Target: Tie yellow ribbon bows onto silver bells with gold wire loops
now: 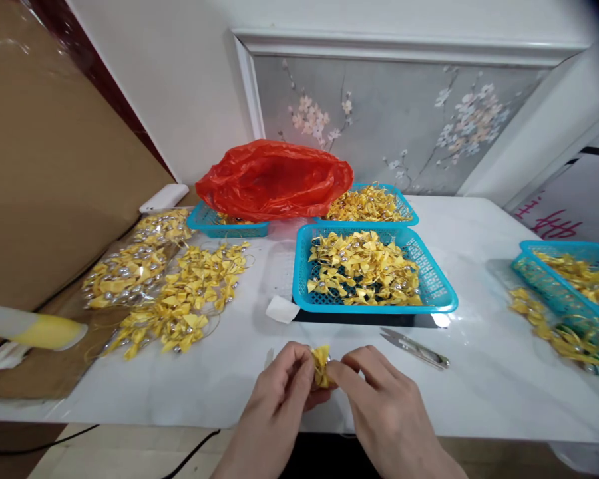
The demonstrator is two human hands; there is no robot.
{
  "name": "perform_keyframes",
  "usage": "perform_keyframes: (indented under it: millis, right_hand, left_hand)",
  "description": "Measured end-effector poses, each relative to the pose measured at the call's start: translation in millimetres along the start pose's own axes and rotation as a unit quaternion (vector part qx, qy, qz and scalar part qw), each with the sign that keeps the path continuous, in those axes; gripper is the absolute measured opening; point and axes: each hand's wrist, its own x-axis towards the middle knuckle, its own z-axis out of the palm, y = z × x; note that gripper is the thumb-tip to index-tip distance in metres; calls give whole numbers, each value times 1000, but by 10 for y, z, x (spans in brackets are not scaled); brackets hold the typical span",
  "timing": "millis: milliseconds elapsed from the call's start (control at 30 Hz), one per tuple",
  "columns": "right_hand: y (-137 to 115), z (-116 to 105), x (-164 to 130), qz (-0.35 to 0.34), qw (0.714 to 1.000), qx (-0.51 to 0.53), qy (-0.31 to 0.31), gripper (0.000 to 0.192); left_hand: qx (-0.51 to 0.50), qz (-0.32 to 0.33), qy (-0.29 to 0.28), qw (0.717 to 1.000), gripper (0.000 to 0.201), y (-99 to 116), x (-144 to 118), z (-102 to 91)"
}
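Note:
A small yellow ribbon bow (322,364) sits pinched between my two hands just above the near edge of the white table (479,386). My left hand (282,392) grips its left side with thumb and fingers. My right hand (379,399) holds its right side with the fingertips. Small thread snips (415,348) lie on the table just right of my hands. Behind them stands a blue basket (434,286) filled with more yellow bows.
A loose pile of yellow bows (180,299) covers the left of the table beside a bag of bows (130,266). A red plastic bag (274,178) lies over a blue basket (227,228) at the back; two more baskets (406,213) (544,276) hold bows.

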Motion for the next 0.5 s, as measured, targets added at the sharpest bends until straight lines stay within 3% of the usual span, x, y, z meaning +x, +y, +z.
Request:
perform_keyframes:
  millis: [233, 500]
  right_hand:
    - [-14, 94, -51, 30, 999, 12, 15, 22]
    - [-64, 101, -51, 65, 996, 68, 7, 27]
  left_hand:
    - [51, 30, -17, 998, 25, -66, -13, 10]
    - [92, 51, -12, 994, 25, -63, 10, 35]
